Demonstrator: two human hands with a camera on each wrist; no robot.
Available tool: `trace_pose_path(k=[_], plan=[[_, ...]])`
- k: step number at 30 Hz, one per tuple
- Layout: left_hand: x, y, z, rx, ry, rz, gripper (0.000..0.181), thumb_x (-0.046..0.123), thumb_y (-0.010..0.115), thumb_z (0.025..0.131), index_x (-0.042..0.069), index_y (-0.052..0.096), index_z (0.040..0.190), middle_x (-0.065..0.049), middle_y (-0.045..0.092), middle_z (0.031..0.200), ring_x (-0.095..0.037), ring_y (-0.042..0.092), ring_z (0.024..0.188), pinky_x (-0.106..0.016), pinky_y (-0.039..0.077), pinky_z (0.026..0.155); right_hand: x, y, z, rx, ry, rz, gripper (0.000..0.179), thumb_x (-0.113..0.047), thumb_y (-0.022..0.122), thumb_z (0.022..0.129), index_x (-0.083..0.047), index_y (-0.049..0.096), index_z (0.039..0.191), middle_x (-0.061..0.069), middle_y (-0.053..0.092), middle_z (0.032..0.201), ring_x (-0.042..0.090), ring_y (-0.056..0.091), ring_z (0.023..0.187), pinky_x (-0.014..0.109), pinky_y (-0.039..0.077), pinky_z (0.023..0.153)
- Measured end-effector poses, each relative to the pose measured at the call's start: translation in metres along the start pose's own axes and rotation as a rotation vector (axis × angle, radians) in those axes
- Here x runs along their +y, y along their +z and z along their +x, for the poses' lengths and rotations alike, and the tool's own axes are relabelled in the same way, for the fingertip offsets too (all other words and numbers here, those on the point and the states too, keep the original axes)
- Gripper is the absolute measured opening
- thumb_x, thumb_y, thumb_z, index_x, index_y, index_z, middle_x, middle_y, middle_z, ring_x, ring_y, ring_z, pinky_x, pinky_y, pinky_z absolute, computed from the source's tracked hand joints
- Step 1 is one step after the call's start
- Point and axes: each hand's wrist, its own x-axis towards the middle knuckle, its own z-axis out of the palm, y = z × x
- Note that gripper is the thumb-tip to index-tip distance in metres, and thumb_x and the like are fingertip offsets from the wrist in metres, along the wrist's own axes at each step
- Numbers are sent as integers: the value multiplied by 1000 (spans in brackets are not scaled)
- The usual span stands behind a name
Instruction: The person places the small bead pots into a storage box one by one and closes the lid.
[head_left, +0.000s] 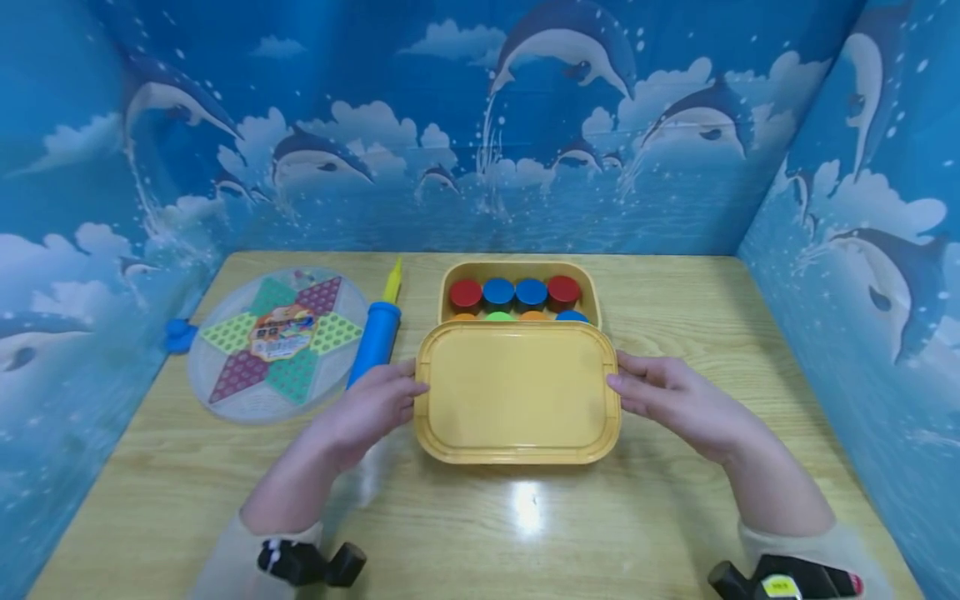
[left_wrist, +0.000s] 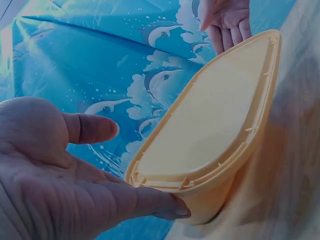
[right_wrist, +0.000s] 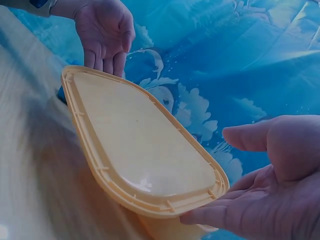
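A yellow rectangular lid [head_left: 517, 392] with rounded corners is held level between my two hands. It overlaps the near part of a yellow box [head_left: 594, 292] in the head view and looks larger than it. Left hand [left_wrist: 65, 190] has nearly straight fingers under one short rim, its thumb raised clear of the lid in the left wrist view. At the opposite short rim, my right hand [right_wrist: 280, 185] supports the lid on extended fingertips, thumb also apart. Inside the box are red caps [head_left: 563, 292], blue caps [head_left: 531, 294] and some orange and green ones, partly hidden by the lid.
A round, clear-edged Chinese checkers board [head_left: 285, 343] lies at the left. Beside it is a blue pump [head_left: 378, 333] with a yellow nozzle [head_left: 393, 282]. A small blue object [head_left: 180, 335] sits at the table's left edge. Dolphin-print sheets [head_left: 480, 125] enclose the wooden table [head_left: 675, 308].
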Motion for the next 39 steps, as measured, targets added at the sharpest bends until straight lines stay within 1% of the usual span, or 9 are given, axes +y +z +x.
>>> trace_pose_path(k=[3,9,17,23,26,33,35,37,39], plan=[[9,0,4,11,28,1,71,24,47,113,-12,11,163,-25,12,173,-42,19,157,-54,24,127,-11,-3,1,11,-42,3,71,-31,54,114,18,24,158,27,13,171,39,29,153,29,45,112],[19,1,20,7,180,-36,67,34,39,117,-9,18,164,-19,20,172,-31,18,159,-50,19,130,-33,-5,9,92,-117,72,74,-31,51,114,8,14,164,18,16,173,33,25,157,26,40,116],[26,0,40,152,289,-88,72,35,41,116,-14,14,162,-26,20,170,-35,22,157,-47,23,129,-46,-7,26,134,-132,184,75,-34,51,114,7,14,165,17,17,174,27,24,158,35,31,125],[31,1,47,211,377,-48,70,41,42,116,-11,27,160,-23,30,168,-30,25,157,-45,23,129,-54,-9,34,188,-118,140,76,-42,46,114,9,17,164,20,19,172,30,22,158,48,22,128],[35,2,49,281,432,-66,64,40,43,115,-11,41,155,-24,44,160,-30,37,152,-43,30,127,-60,-8,37,210,-133,163,76,-43,43,115,10,18,163,22,24,170,32,23,157,48,22,128],[41,2,57,466,477,-208,65,52,52,110,-8,68,130,-15,60,149,-22,53,142,-34,42,119,-70,-1,49,274,-201,306,83,-49,39,113,13,11,162,29,21,169,34,22,158,45,21,128],[40,2,62,521,484,-262,67,55,57,107,-10,75,110,-13,64,143,-20,58,137,-32,46,116,-70,0,51,305,-200,335,86,-51,40,112,12,11,162,30,19,169,35,20,158,46,20,128],[36,2,67,590,494,-299,67,56,62,105,-4,73,77,-14,76,121,-18,69,120,-30,54,106,-69,1,53,339,-187,351,86,-52,42,111,12,14,162,30,22,168,35,21,157,47,21,128],[33,3,72,673,494,-289,70,60,64,101,7,59,57,-9,75,84,-15,69,89,-24,56,85,-66,3,55,380,-162,336,88,-55,45,110,13,22,161,30,32,165,34,26,156,48,24,127]])
